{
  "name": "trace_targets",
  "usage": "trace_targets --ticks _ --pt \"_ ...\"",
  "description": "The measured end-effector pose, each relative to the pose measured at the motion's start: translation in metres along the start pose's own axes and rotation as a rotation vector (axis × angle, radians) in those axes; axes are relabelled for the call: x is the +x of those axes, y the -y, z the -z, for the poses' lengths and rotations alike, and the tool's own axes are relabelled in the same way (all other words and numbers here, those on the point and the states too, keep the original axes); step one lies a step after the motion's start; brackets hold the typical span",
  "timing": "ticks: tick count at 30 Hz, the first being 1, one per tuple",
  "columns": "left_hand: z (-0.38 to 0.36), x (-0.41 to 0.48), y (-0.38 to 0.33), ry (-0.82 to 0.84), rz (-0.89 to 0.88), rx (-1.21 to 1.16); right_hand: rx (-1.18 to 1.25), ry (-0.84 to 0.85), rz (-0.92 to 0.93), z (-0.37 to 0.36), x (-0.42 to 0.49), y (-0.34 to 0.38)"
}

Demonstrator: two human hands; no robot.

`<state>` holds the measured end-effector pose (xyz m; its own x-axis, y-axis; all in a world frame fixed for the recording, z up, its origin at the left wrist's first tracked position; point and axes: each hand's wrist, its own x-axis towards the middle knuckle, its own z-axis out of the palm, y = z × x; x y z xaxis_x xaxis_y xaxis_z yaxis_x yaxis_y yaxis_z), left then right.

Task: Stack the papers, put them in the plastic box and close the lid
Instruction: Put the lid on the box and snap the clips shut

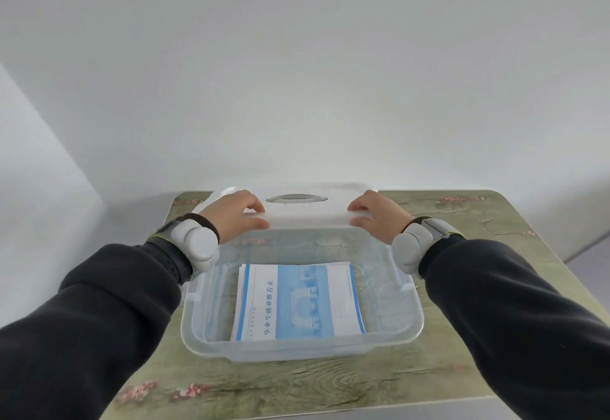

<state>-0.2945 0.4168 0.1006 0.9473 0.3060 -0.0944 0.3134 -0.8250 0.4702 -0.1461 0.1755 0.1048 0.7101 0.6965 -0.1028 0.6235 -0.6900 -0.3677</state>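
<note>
A clear plastic box [198, 337] stands open in the middle of the table. Inside it lies a stack of papers [298, 300] with a blue and white printed cover on top. The translucent white lid [307, 213], with an oval handle slot, hangs level above the box's far edge. My left hand [234, 214] grips the lid's left end, thumb under and fingers over. My right hand [379, 214] grips the lid's right end the same way. Both wrists wear grey and white bands.
The table [495, 254] has a green patterned cover with pink flowers. Its front edge runs near the bottom of the view and its right edge falls off beside my right sleeve. A plain white wall stands right behind the table.
</note>
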Motion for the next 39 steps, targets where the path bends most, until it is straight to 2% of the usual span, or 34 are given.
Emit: trace_targets --ticks 7,18,28,39 --pt "-0.014 -0.062 -0.006 -0.003 0.032 -0.030 -0.005 -0.004 0.053 -0.015 -0.064 0.007" --pt "-0.041 -0.146 -0.023 0.117 0.059 0.045 -0.020 0.011 0.091 -0.040 -0.144 0.015" --pt "-0.075 -0.155 -0.014 0.156 0.023 0.135 -0.042 0.172 0.058 -0.074 -0.147 0.005" --pt "-0.090 -0.140 -0.009 0.168 -0.013 0.171 -0.150 0.223 0.071 -0.071 -0.141 -0.001"
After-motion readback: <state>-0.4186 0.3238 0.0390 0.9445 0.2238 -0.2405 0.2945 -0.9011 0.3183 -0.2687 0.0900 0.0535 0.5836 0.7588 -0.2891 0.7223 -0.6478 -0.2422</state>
